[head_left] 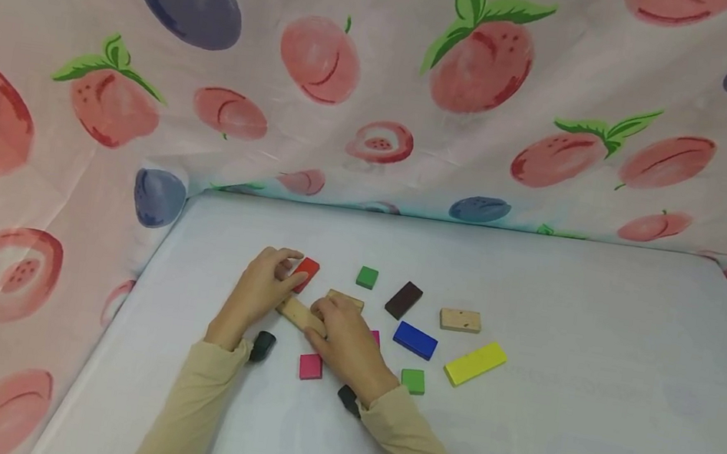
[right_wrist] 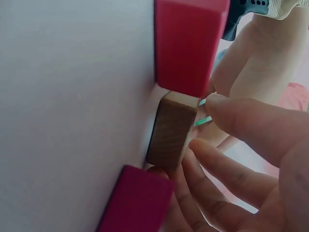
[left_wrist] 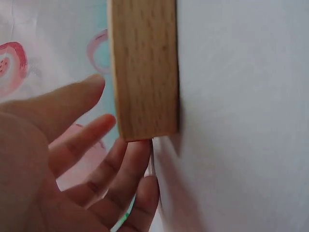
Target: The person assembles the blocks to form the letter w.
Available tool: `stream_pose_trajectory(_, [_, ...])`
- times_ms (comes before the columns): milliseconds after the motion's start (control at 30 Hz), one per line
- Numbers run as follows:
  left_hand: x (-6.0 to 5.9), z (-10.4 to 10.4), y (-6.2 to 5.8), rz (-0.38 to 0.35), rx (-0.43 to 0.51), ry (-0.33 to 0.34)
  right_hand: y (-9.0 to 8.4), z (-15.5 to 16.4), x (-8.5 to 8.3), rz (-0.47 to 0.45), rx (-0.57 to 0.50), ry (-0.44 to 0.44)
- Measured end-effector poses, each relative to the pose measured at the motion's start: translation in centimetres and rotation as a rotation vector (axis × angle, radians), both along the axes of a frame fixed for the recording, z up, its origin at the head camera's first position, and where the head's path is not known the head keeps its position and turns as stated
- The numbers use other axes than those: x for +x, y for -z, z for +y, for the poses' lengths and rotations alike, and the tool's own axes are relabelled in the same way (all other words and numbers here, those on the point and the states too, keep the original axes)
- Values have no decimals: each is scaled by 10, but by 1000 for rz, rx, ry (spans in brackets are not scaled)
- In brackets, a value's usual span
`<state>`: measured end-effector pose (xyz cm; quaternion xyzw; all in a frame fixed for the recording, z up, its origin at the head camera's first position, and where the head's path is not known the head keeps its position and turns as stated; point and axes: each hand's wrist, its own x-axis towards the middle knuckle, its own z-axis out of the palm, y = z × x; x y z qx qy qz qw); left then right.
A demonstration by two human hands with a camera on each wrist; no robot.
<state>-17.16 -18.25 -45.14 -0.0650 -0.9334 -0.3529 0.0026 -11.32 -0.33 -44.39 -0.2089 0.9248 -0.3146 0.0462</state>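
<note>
L hand [head_left: 259, 290] is hovering half-open, gripping nothing, at wood block's [head_left: 301, 315] end; R hand [head_left: 352, 343] is pinching opp. end, prob. for steadying it.

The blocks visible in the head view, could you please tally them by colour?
Red block: 1
Green blocks: 2
Dark brown block: 1
Blue block: 1
Yellow block: 1
Pink blocks: 2
Plain wood blocks: 3
Total: 11
</note>
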Motion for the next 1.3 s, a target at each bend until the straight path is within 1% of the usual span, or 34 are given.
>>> stream_pose_trajectory(133, [-2, -1, 0, -12, -12, 45, -1, -2, 0, -7, 3, -15])
stream_pose_trajectory(333, [-2, -2, 0, -32, -33, 84, -1, -2, -1, 2, 3, -34])
stream_pose_trajectory(633, [-3, -1, 0, -37, -24, 82, 0, -2, -2, 1, 6, -20])
stream_pose_trajectory(900, [-4, 2, 0, -39, 1, 48, 0, -2, -3, 2, 5, -6])
stream_pose_trajectory(1300, [-3, 2, -1, -39, 37, 33, -1, -4, -1, 30, 4, 17])
